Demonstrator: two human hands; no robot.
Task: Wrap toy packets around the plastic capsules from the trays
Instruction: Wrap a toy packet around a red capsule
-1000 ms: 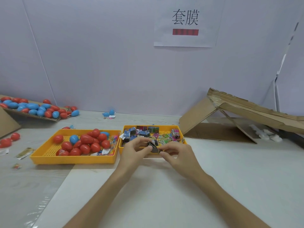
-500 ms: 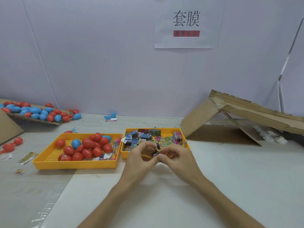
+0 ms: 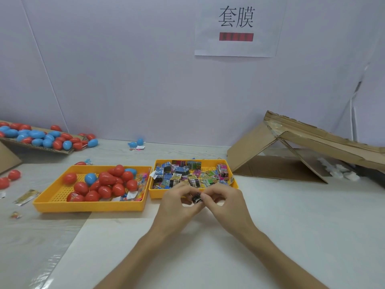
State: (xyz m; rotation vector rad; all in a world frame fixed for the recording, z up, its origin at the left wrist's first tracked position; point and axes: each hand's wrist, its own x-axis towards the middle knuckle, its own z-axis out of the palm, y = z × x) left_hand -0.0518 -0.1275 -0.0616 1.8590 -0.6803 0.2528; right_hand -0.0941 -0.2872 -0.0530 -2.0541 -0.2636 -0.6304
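- Left hand (image 3: 177, 203) and right hand (image 3: 226, 202) meet just in front of the trays, fingers curled, together pinching a small dark glossy toy packet (image 3: 196, 198).
- Perforated yellow plastic tray (image 3: 87, 205) on the pale desk (image 3: 291, 226) holds smooth egg-shaped capsules (image 3: 106, 178), mostly red.
- Neighbouring yellow tray (image 3: 234, 180) holds crinkly printed packets (image 3: 177, 174).

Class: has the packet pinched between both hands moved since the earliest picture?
Yes, slightly: the packet has come nearer the person, from over the front rim of the packet tray to before its front wall.
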